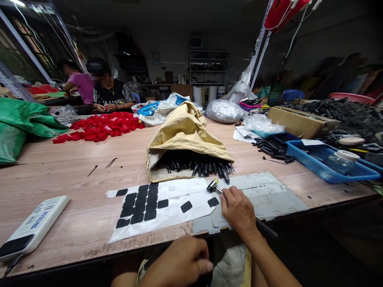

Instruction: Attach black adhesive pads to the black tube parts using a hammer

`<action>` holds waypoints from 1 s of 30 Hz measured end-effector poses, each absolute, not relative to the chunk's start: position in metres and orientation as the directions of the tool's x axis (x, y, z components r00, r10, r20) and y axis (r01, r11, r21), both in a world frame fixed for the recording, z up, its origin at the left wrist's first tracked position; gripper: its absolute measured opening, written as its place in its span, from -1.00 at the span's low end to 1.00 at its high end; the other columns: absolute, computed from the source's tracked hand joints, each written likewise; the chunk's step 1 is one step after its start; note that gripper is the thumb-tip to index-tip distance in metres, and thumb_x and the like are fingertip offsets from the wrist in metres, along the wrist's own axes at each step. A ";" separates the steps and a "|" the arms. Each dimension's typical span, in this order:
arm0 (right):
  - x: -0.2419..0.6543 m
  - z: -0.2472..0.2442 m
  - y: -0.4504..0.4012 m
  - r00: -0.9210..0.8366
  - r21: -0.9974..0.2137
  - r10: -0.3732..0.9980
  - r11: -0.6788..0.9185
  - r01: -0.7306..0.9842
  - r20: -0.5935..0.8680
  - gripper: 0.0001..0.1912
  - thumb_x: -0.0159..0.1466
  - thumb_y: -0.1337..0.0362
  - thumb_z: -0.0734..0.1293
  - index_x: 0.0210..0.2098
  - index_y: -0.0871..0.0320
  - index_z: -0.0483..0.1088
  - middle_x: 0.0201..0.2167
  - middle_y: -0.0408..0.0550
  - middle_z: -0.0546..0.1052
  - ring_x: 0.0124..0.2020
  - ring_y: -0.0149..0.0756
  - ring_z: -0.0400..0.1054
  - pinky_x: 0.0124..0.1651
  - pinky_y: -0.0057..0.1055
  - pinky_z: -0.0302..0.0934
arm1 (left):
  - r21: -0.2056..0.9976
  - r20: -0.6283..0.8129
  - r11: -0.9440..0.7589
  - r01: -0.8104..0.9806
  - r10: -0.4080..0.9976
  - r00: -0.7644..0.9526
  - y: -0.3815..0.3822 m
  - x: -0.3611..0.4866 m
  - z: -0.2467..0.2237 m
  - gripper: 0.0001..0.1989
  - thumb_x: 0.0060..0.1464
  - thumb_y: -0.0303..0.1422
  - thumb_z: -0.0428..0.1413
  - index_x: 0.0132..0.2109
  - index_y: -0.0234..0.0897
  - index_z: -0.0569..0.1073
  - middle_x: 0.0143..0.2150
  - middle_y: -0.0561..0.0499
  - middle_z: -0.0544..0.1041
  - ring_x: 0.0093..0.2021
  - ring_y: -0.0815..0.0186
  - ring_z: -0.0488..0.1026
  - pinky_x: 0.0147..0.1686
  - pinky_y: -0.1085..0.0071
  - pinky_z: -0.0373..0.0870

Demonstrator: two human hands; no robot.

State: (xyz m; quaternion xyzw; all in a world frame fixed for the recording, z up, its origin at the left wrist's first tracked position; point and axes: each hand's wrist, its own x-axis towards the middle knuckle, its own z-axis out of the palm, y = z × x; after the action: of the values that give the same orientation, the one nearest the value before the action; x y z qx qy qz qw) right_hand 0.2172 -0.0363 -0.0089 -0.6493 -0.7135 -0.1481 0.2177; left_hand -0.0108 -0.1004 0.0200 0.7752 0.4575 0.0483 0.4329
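My right hand (241,209) is wrapped round a small hammer (213,185) with a metal head and a yellowish tip. Its black handle sticks out behind my wrist, and the head is over a grey board (269,195) lying at the table's front edge. Below that edge, over my lap, my left hand (182,259) has curled fingers; whether anything is inside them is hidden. A white backing sheet (176,189) lies left of the hammer with rows of black rounded-square stickers (139,207). Behind it, a tan woven sack (185,131) spills black pen-like parts (206,166).
A white power bank-like device (36,227) with a cable lies at front left. Red parts (104,125) are heaped at back left near two seated people. A blue tray (332,163) holding a jar (344,159), and a cardboard box (302,121), stand on the right.
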 end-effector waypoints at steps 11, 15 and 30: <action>0.218 -0.009 -0.035 -0.051 -0.099 0.865 0.115 0.988 0.498 -0.83 0.40 0.27 0.22 -0.20 0.08 0.46 -0.28 -0.03 0.45 -0.21 -0.20 0.27 -0.17 -0.30 0.01 | 0.447 0.237 0.087 0.890 0.948 -0.211 0.108 -0.044 0.057 -0.69 0.20 -0.50 -0.02 0.00 -0.22 0.51 0.01 -0.16 0.52 0.03 0.09 0.46 -0.04 0.26 0.39; 0.217 -0.008 -0.035 -0.041 -0.112 0.869 0.110 0.988 0.493 -0.84 0.39 0.27 0.23 -0.18 0.08 0.46 -0.28 -0.03 0.46 -0.21 -0.20 0.27 -0.17 -0.30 0.02 | 0.347 0.195 0.036 0.937 0.975 -0.109 0.119 -0.051 0.057 -0.63 -0.03 -0.59 0.12 -0.10 -0.13 0.55 -0.01 -0.12 0.49 0.13 -0.01 0.37 0.01 0.19 0.38; 0.217 -0.005 -0.037 -0.044 -0.097 0.877 0.102 0.990 0.478 -0.83 0.40 0.25 0.22 -0.17 0.09 0.45 -0.26 -0.03 0.45 -0.21 -0.21 0.26 -0.15 -0.31 0.01 | 0.381 0.134 0.189 0.905 0.957 -0.256 0.103 -0.038 0.034 -0.75 0.08 -0.44 0.12 -0.06 -0.27 0.50 -0.03 -0.25 0.51 -0.06 -0.01 0.54 -0.09 0.19 0.42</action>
State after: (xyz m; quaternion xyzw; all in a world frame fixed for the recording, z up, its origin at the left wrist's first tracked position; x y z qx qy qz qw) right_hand 0.2168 -0.0368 -0.0053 -0.6570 -0.7105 -0.1308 0.2154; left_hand -0.0378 0.1034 0.0343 0.6062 0.7681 0.1953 0.0669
